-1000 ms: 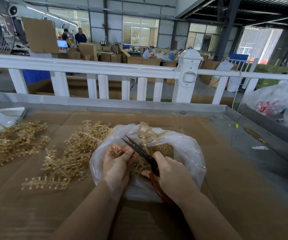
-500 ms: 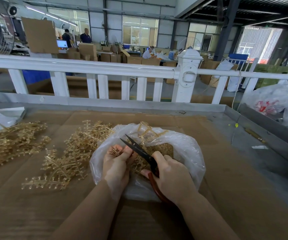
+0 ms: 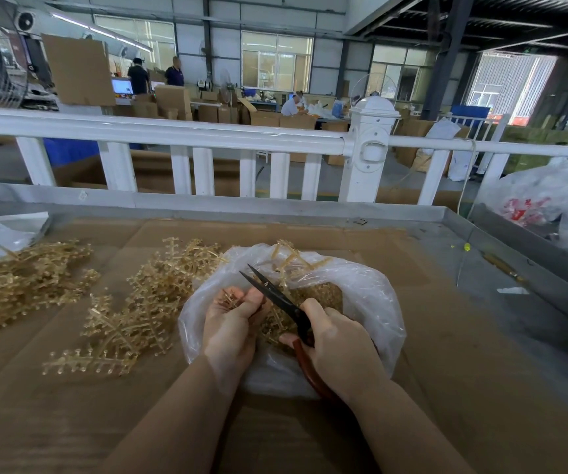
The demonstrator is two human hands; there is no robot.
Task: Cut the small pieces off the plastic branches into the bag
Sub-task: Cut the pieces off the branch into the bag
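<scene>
Since a second earlier, very little had shifted: your two hands sat over the same clear plastic bag (image 3: 371, 295), and the black blades of your red-handled scissors (image 3: 277, 297) stood slightly more parted than before. In the background, the person in dark clothes (image 3: 174, 71) had stepped a little to the right.

You had one bag, near the middle of the cardboard-covered desk (image 3: 464, 371), with a heap of small golden cut pieces (image 3: 323, 295) lying inside it. Two loose piles of translucent golden plastic branches (image 3: 146, 309) lay on the desk: one just left of the bag, touching its edge, the other (image 3: 26, 282) towards the left edge. One pair of scissors was in play.

Your left hand (image 3: 231, 326) reached over the near rim of the bag, back of the hand up, its grip curled round a small golden branch (image 3: 229, 297) pinched under the thumb. Your right hand (image 3: 340, 350) came in from the right, its grip wrapped round the scissor handles, blades pointing up and to the left, partly open just beside your left thumb.
</scene>
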